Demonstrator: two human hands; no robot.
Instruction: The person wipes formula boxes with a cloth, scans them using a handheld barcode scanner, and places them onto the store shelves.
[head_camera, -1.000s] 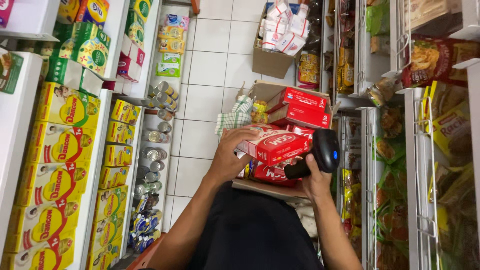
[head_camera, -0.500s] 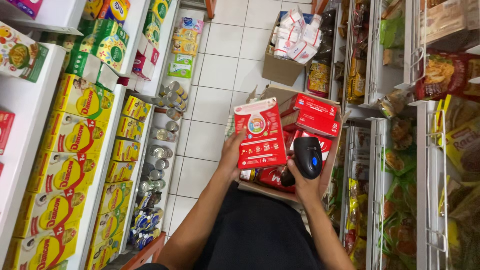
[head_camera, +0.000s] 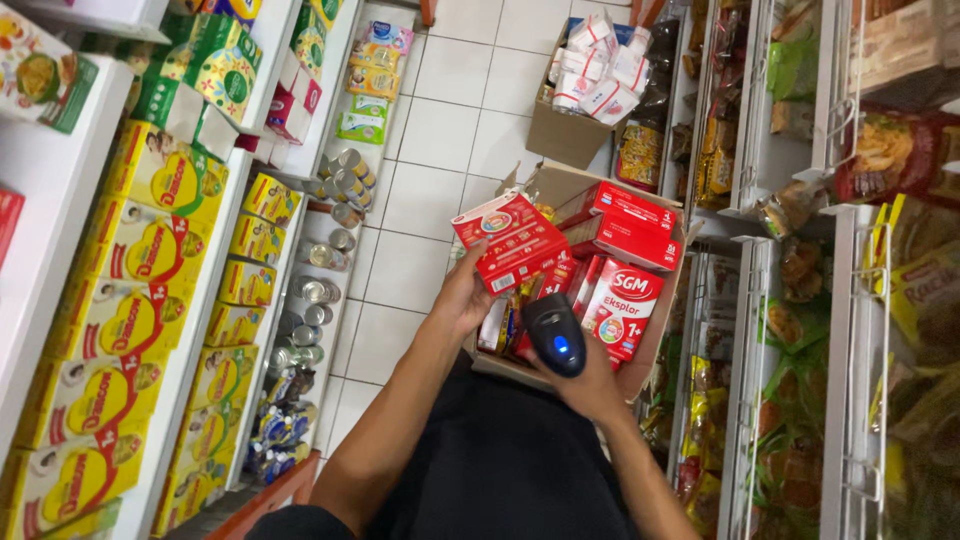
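Our left hand (head_camera: 468, 298) grips a red rectangular cardboard carton (head_camera: 512, 241); right hand (head_camera: 590, 380) holds a black handheld scanner (head_camera: 555, 333) w/ blue light, over an open brown cardboard box (head_camera: 655, 345).

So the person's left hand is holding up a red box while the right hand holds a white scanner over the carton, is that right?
Not quite: the scanner in the right hand is black with a small blue light, as the head view shows. The left hand does hold up a red box over the carton.
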